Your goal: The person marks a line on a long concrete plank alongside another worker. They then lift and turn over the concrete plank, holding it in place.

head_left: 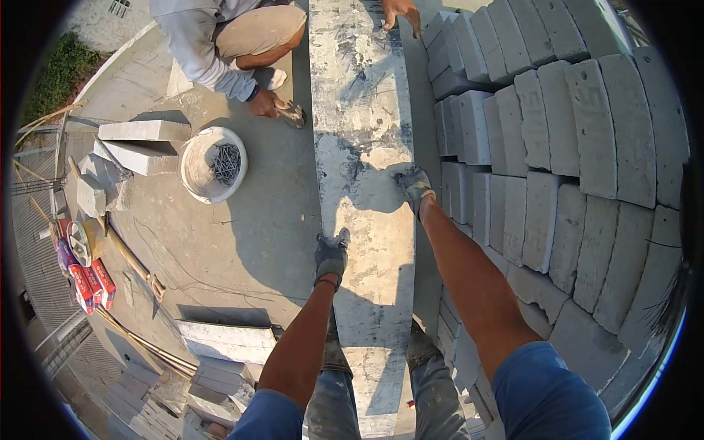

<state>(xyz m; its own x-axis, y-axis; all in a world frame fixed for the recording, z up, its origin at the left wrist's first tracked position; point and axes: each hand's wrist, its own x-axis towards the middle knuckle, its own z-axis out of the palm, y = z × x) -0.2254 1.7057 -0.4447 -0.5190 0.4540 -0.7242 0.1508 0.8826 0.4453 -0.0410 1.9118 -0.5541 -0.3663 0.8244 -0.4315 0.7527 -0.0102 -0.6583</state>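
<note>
A long, wide board (374,257) with a worn, cement-stained face runs away from me between my legs. My left hand (332,254), in a dark glove, grips its left edge, thumb on the top face. Farther along, my gloved right hand (415,188) is closed around the right edge, its fingers partly hidden. Across from me a crouching person in a grey sleeve (213,59) holds what looks like a hammer (295,116) beside the board. That person's other hand (400,13) is at the board's far right edge.
A white bucket (192,176) holding many nails (225,163) stands on the concrete floor left of the board. Stacked grey blocks (539,132) form a wall close on my right. Loose blocks (143,132), red bags (92,286) and poles (128,257) lie to the left.
</note>
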